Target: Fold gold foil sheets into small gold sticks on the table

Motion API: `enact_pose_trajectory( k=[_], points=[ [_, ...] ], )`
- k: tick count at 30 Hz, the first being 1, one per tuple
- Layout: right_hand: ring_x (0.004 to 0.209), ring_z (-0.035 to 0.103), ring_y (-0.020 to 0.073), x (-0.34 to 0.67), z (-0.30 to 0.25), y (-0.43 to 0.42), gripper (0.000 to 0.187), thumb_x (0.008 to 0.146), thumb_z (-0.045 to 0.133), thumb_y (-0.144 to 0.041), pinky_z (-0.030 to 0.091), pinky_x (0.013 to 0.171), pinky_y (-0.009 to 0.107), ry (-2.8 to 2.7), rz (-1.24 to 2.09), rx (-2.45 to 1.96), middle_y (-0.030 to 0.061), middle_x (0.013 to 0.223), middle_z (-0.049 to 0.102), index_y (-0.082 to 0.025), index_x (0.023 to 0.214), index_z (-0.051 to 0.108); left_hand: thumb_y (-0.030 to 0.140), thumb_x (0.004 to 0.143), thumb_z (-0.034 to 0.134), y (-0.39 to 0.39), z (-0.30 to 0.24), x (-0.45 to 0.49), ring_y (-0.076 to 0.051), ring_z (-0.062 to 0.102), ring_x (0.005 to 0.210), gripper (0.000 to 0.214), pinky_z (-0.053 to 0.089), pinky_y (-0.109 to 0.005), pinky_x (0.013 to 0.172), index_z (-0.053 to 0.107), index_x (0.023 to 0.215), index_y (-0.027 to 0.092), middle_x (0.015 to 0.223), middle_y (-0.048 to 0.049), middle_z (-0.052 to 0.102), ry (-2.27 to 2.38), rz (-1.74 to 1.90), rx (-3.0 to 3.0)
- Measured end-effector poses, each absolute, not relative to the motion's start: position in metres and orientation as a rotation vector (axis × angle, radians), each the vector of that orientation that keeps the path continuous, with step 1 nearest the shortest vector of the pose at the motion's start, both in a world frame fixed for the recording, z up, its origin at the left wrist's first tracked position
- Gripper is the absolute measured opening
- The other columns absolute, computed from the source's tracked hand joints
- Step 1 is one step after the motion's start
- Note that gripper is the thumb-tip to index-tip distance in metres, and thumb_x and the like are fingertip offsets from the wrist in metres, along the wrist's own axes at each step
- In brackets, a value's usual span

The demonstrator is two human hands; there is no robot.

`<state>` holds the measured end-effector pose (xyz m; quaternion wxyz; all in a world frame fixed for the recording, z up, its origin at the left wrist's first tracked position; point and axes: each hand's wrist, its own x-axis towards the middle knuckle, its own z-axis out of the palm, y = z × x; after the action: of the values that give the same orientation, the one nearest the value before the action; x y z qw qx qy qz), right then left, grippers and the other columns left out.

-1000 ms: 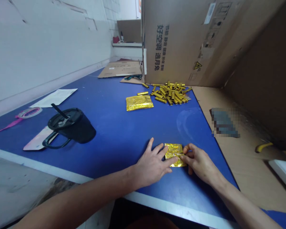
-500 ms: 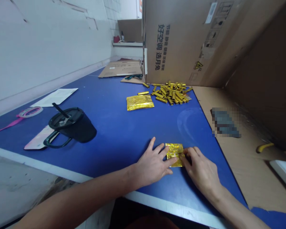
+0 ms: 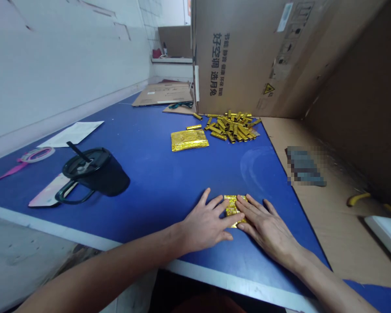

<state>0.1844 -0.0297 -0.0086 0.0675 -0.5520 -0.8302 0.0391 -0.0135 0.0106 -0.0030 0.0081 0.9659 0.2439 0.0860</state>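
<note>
So you're resting your left hand (image 3: 204, 228), splayed, and right hand (image 3: 269, 229), flattened, on gold foil (image 3: 232, 210) near the front of the blue table (image 3: 156, 174); a big cardboard box (image 3: 247, 65) is looming behind, a white wall (image 3: 68, 65) running along the left.

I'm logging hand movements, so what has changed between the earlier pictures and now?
The right hand moved left over the gold sheet: its fingers, bunched at the sheet's right edge before, now lie extended across it. It seems to have let go of that edge. The left hand stayed spread at the sheet's left side; the mug, gold packet and gold tubes stayed put.
</note>
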Motion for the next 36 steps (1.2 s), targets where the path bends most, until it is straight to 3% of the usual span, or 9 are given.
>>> enact_pose_trajectory(
  k=[5,15,21,36],
  points=[
    [0.117,0.033,0.0247,0.182,-0.010,-0.030,0.044,0.083,0.036,-0.040,0.029,0.091,0.052,-2.484,0.055,-1.672,0.0050,0.126,0.041,-0.020,0.122,0.040,0.052,0.075,0.044,0.014,-0.006,-0.020,-0.030,0.025,0.119,0.057,0.014,-0.056,0.092,0.024,0.126,0.035,0.133,-0.0085,0.027,0.658,0.231,2.999],
    [0.120,0.029,0.0232,0.178,-0.016,-0.034,0.041,0.086,0.029,-0.033,0.025,0.094,0.053,-2.453,0.066,-1.689,0.0036,0.130,0.035,-0.021,0.125,0.035,0.058,0.073,0.040,0.020,-0.002,-0.031,-0.031,0.016,0.123,0.066,0.014,-0.054,0.093,0.018,0.129,0.031,0.137,-0.0084,0.018,0.559,0.133,2.853],
    [0.120,0.028,0.0241,0.175,-0.018,-0.034,0.041,0.085,0.029,-0.028,0.024,0.094,0.054,-2.454,0.031,-1.713,0.0060,0.130,0.035,-0.016,0.124,0.038,0.062,0.071,0.037,0.022,0.000,-0.031,-0.031,0.016,0.123,0.069,0.014,-0.054,0.094,0.019,0.129,0.029,0.137,-0.0083,0.020,0.540,0.134,2.826],
    [0.121,0.025,0.0230,0.174,-0.021,-0.037,0.042,0.085,0.028,-0.025,0.023,0.095,0.053,-2.446,0.056,-1.726,0.0072,0.131,0.032,-0.015,0.126,0.034,0.067,0.065,0.039,0.025,-0.004,-0.032,-0.032,0.014,0.123,0.077,0.008,-0.056,0.094,0.018,0.129,0.031,0.137,-0.0101,0.018,0.513,0.098,2.792]
  ],
)
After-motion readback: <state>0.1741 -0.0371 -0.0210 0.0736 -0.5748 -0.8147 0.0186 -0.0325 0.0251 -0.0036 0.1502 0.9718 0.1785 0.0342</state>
